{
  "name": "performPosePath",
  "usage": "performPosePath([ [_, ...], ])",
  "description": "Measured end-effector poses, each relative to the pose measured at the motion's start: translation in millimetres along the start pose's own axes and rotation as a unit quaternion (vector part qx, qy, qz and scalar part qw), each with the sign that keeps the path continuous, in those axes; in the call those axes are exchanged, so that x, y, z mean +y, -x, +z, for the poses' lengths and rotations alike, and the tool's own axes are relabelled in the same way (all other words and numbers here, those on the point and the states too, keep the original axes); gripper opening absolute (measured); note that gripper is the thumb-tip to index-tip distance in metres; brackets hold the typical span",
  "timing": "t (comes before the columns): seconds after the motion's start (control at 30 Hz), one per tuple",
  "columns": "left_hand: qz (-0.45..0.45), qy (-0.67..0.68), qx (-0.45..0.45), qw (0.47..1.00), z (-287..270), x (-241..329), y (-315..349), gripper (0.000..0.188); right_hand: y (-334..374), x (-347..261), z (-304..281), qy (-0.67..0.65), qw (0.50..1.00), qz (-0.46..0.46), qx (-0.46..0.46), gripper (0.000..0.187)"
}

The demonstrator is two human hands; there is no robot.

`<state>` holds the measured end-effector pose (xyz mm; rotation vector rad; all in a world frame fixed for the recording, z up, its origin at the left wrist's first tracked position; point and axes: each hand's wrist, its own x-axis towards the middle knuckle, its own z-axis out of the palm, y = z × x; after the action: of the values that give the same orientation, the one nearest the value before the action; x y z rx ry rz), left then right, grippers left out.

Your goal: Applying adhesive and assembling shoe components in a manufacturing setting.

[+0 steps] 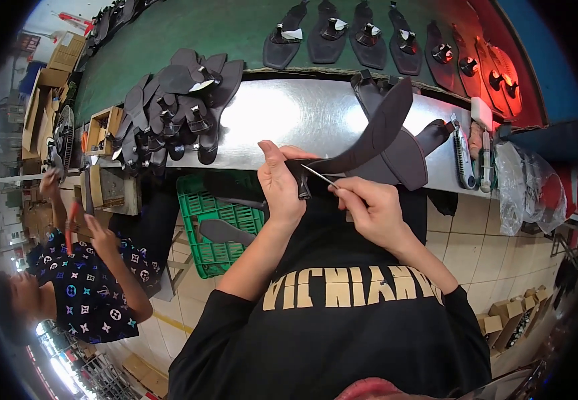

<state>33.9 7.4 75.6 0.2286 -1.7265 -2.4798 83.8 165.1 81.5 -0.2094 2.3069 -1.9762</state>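
My left hand [279, 187] grips a black sandal [375, 130] near its strap end, with the thumb pointing up. The sandal's long sole slants up and right above the steel bench edge. In my right hand [377, 208], a thin metal tool [318, 176] is pinched between thumb and fingers. Its tip meets the sandal near the dark strap, though the exact contact is too small to tell. Another black sole [405, 160] lies on the bench just behind the right hand.
A pile of black sandals [169, 110] covers the bench's left part. More sandals [325, 33] stand in a row on the green surface, some under red light. A utility knife [462, 157] lies at right. Below sits a green crate [212, 257]; a co-worker [95, 280] is at left.
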Motion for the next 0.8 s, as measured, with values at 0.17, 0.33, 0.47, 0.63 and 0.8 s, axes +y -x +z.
performPosePath([
  [0.17, -0.074, 0.013, -0.023, 0.997, -3, 5, -2, 0.077, 0, 2, 11, 0.163, 0.970, -0.176, 0.032, 0.006],
  [0.33, -0.193, 0.112, -0.026, 0.974, -11, 3, -10, 0.068, 11, -10, 12, 0.169, 0.953, -0.249, -0.012, 0.011],
  [0.47, -0.381, 0.310, -0.021, 0.871, -6, 2, -7, 0.054, 0, -1, 0, 0.221, 0.960, -0.162, 0.063, 0.005],
  [0.63, -0.340, 0.423, -0.056, 0.838, -13, -36, -4, 0.046, -5, 1, 16, 0.192, 0.965, -0.157, 0.088, 0.004],
  [0.8, -0.270, 0.328, -0.079, 0.902, -18, -41, -17, 0.049, -1, -6, 27, 0.192, 0.967, -0.161, 0.046, 0.003],
])
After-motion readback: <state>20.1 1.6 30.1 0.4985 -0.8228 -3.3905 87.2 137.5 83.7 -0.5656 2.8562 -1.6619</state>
